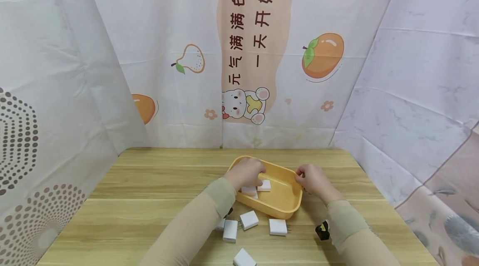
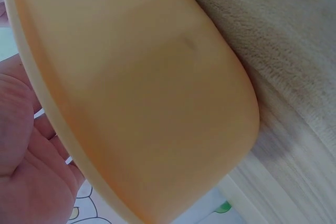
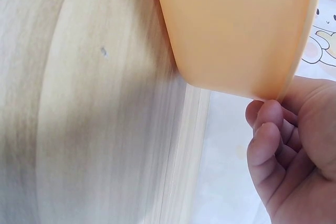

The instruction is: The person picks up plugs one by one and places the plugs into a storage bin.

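A yellow-orange plastic bin (image 1: 284,199) stands on the wooden table with several white charger plugs (image 1: 264,185) inside. My left hand (image 1: 247,172) reaches over its left end, fingers bent loosely above the plugs, and nothing shows between thumb and forefinger. In the left wrist view the bin's wall (image 2: 157,93) hides most of the fingertips. At the bin's right end my right hand (image 1: 312,181) pinches the rim between thumb and fingers, as the right wrist view also shows. Outside, in front of the bin, lie more white charger plugs (image 1: 278,227), several with prongs visible.
One plug (image 1: 244,257) lies at the near edge of the view. Another plug (image 1: 230,231) sits by my left forearm. A black device (image 1: 322,230) is at my right wrist. Printed curtains (image 1: 168,91) rise behind the wooden table (image 1: 149,183) and at both sides.
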A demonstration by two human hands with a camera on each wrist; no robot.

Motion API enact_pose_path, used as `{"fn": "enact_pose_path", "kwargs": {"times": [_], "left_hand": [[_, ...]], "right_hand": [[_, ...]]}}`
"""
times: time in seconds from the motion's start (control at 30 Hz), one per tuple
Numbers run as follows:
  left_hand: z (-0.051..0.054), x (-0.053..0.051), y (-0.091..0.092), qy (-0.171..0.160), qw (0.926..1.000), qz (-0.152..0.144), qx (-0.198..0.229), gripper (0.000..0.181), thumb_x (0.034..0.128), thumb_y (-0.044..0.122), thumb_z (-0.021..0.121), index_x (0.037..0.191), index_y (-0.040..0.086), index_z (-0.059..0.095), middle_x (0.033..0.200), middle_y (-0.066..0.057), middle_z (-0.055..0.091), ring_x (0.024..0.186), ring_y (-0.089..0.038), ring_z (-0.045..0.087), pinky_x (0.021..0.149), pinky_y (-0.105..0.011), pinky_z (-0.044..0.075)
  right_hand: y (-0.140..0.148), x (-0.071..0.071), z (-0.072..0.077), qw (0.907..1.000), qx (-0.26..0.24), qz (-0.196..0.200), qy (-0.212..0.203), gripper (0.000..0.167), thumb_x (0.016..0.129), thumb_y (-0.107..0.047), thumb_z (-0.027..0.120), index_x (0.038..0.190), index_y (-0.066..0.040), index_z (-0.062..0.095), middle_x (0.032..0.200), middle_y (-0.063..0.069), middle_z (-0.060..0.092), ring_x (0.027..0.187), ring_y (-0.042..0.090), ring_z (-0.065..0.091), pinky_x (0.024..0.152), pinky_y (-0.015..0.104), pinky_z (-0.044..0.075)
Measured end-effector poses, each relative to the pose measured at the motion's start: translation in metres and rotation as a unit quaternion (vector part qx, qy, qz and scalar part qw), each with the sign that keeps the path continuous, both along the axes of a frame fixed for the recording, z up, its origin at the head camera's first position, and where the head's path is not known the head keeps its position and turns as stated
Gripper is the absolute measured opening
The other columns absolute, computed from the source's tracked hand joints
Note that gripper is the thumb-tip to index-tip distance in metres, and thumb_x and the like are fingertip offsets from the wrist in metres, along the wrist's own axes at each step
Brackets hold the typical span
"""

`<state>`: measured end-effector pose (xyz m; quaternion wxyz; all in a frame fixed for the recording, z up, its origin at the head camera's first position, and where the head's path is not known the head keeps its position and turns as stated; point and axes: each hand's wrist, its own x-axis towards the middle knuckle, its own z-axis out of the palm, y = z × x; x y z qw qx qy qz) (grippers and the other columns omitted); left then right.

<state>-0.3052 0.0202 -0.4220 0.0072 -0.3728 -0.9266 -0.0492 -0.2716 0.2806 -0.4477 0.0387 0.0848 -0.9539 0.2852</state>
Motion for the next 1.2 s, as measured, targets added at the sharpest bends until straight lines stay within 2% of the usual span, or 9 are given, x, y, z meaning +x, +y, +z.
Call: {"fn": "enact_pose_path", "kwargs": {"times": [0.57, 0.73, 0.97, 1.2], "left_hand": [[-0.002, 0.001, -0.006, 0.004, 0.9999, -0.011, 0.008, 0.034, 0.0891, 0.028, 0.079, 0.121, 0.017, 0.075, 0.121, 0.004, 0.07, 0.114, -0.014, 0.063, 0.1, -0.031, 0.047], [0.004, 0.004, -0.014, 0.024, 0.9993, -0.026, 0.007, 0.034, 0.0888, 0.028, 0.079, 0.12, 0.017, 0.075, 0.12, 0.004, 0.07, 0.111, -0.013, 0.064, 0.098, -0.031, 0.048], [0.014, 0.011, -0.029, 0.011, 0.999, -0.031, 0.032, 0.036, 0.0905, 0.029, 0.076, 0.123, 0.015, 0.074, 0.124, 0.0, 0.067, 0.114, -0.017, 0.062, 0.099, -0.031, 0.048], [0.022, 0.023, -0.043, 0.027, 0.9978, -0.04, 0.045, 0.036, 0.092, 0.033, 0.076, 0.124, 0.016, 0.073, 0.125, -0.001, 0.066, 0.116, -0.018, 0.061, 0.103, -0.037, 0.046]], "right_hand": [[0.0, -0.001, -0.002, 1.0, 0.005, 0.005, -0.004, 0.01, 0.094, -0.007, 0.066, 0.085, -0.005, 0.071, 0.06, 0.001, 0.057, 0.047, 0.014, 0.056, 0.043, 0.027, 0.048], [0.0, -0.001, -0.002, 1.0, 0.004, 0.005, -0.003, 0.01, 0.094, -0.006, 0.066, 0.085, -0.005, 0.07, 0.06, 0.001, 0.057, 0.047, 0.014, 0.055, 0.043, 0.027, 0.048], [0.0, 0.0, 0.0, 1.0, 0.004, 0.0, -0.002, 0.01, 0.094, -0.005, 0.065, 0.085, -0.005, 0.07, 0.061, 0.002, 0.057, 0.047, 0.014, 0.055, 0.044, 0.028, 0.048], [-0.001, 0.002, 0.002, 1.0, 0.007, 0.004, 0.003, 0.01, 0.094, -0.005, 0.066, 0.085, -0.004, 0.07, 0.061, 0.001, 0.057, 0.048, 0.014, 0.056, 0.044, 0.029, 0.049]]}}
